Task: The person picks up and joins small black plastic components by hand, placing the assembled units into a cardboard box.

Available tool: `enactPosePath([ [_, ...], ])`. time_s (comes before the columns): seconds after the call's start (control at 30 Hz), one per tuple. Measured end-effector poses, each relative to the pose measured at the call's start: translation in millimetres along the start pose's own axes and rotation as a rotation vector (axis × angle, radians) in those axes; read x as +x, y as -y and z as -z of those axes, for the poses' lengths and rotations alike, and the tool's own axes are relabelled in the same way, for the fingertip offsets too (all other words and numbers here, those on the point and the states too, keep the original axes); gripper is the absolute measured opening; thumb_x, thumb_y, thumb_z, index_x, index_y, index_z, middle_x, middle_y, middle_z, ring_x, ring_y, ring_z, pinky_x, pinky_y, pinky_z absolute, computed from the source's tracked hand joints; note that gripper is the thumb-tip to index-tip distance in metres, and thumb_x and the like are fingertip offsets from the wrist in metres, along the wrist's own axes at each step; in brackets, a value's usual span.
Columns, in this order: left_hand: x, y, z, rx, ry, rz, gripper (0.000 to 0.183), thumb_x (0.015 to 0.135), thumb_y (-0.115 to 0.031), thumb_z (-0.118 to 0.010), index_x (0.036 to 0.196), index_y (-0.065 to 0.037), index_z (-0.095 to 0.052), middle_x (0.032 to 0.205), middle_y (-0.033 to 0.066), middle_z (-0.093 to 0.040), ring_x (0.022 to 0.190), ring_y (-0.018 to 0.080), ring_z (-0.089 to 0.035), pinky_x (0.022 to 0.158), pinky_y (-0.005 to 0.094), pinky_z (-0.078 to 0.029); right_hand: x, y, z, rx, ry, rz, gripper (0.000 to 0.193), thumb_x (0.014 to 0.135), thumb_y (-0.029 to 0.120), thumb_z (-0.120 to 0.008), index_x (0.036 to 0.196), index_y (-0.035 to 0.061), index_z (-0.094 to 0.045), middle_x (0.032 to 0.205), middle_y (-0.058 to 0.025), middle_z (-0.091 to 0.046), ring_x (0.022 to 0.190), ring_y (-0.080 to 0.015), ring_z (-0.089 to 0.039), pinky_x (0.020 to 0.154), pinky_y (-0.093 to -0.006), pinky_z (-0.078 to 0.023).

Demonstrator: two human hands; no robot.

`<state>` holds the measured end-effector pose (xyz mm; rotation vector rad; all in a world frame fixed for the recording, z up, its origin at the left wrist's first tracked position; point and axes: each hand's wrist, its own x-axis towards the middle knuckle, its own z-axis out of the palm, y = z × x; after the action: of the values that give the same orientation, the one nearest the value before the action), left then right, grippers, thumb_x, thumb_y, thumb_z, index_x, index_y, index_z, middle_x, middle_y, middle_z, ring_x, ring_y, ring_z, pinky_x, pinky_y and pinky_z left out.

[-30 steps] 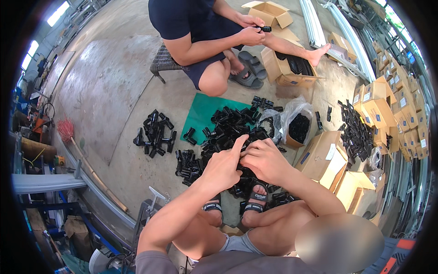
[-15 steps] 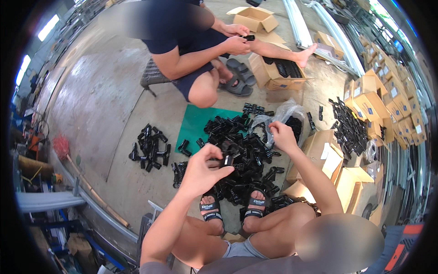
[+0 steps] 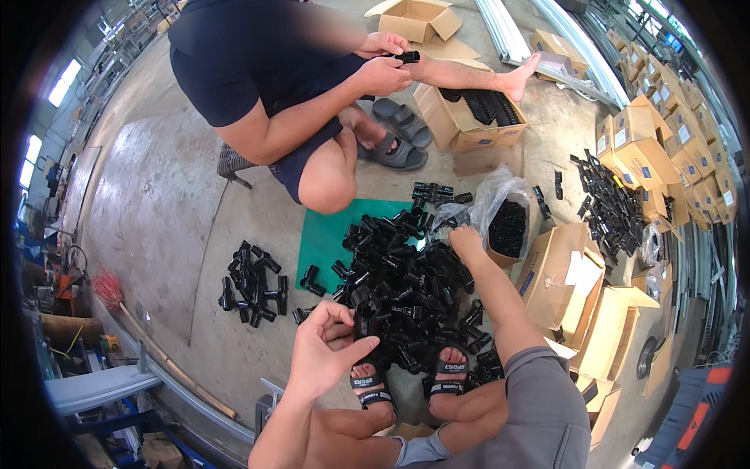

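Observation:
My left hand is curled around a glossy black tube fitting, held upright between thumb and fingers above the near side of a pile. My right hand is stretched out to the pile's far right side, next to a clear plastic bag. Its fingers are drawn together, and what they hold, if anything, is too small to tell. The pile of black fittings lies between my feet and a green sheet, partly on the sheet. Small black parts fill the open bag.
Across from me a seated co-worker's hands hold a black fitting. A carton of black parts stands by their foot. A smaller heap lies left, another right. Open cartons stand beside my right arm, with stacked boxes behind.
My right hand has come down and nearer to the pile beside the bag. My left hand, still with the fitting, has moved lower and left. The view has shifted, and the co-worker appears further left.

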<state>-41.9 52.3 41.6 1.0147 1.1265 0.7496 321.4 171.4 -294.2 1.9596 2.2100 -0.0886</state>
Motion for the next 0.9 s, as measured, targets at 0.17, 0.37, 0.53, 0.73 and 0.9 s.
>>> enactPosePath([
  [0.17, 11, 8, 0, -0.016, 0.007, 0.101, 0.040, 0.078, 0.012, -0.078, 0.098, -0.005, -0.049, 0.098, 0.0035, -0.061, 0.089, 0.0084, -0.063, 0.075, 0.0240, -0.056, 3, 4, -19, -0.121, -0.009, 0.002, 0.017, 0.086, 0.017, -0.059, 0.085, 0.0124, -0.075, 0.091, -0.0081, -0.074, 0.095, -0.0259, -0.068, 0.087, -0.0403, -0.048],
  [0.37, 10, 16, 0, -0.025, 0.032, 0.073, 0.039, 0.076, 0.012, -0.080, 0.098, -0.005, -0.052, 0.097, 0.0028, -0.062, 0.087, 0.0065, -0.062, 0.072, 0.0225, -0.055, 12, 23, -27, -0.148, -0.069, -0.160, 0.019, 0.088, 0.017, -0.059, 0.089, 0.0128, -0.078, 0.095, -0.0075, -0.071, 0.099, -0.0260, -0.063, 0.084, -0.0419, -0.045],
  [0.53, 16, 12, -9, 0.009, 0.043, 0.014, 0.039, 0.076, 0.011, -0.081, 0.096, -0.005, -0.052, 0.095, 0.0009, -0.060, 0.085, 0.0054, -0.060, 0.072, 0.0220, -0.053, 10, 19, -29, -0.130, 0.022, -0.258, 0.019, 0.084, 0.020, -0.065, 0.096, 0.0110, -0.077, 0.106, -0.0092, -0.069, 0.106, -0.0268, -0.060, 0.085, -0.0416, -0.044],
  [0.73, 10, 10, 0, 0.058, 0.014, -0.021, 0.039, 0.076, 0.010, -0.082, 0.095, -0.005, -0.051, 0.096, 0.0011, -0.062, 0.088, 0.0063, -0.062, 0.076, 0.0229, -0.052, 5, 13, -20, 0.065, -0.038, -0.183, 0.014, 0.083, 0.013, -0.065, 0.092, 0.0065, -0.073, 0.098, -0.0139, -0.071, 0.094, -0.0309, -0.068, 0.079, -0.0409, -0.054],
  [0.9, 11, 11, -5, 0.024, 0.037, -0.030, 0.039, 0.077, 0.008, -0.082, 0.096, -0.005, -0.051, 0.096, 0.0010, -0.063, 0.090, 0.0077, -0.063, 0.080, 0.0246, -0.053, -10, -13, 8, 0.309, 0.022, -0.064, 0.017, 0.082, 0.010, -0.063, 0.094, 0.0000, -0.069, 0.093, -0.0217, -0.070, 0.088, -0.0385, -0.070, 0.080, -0.0474, -0.057],
])
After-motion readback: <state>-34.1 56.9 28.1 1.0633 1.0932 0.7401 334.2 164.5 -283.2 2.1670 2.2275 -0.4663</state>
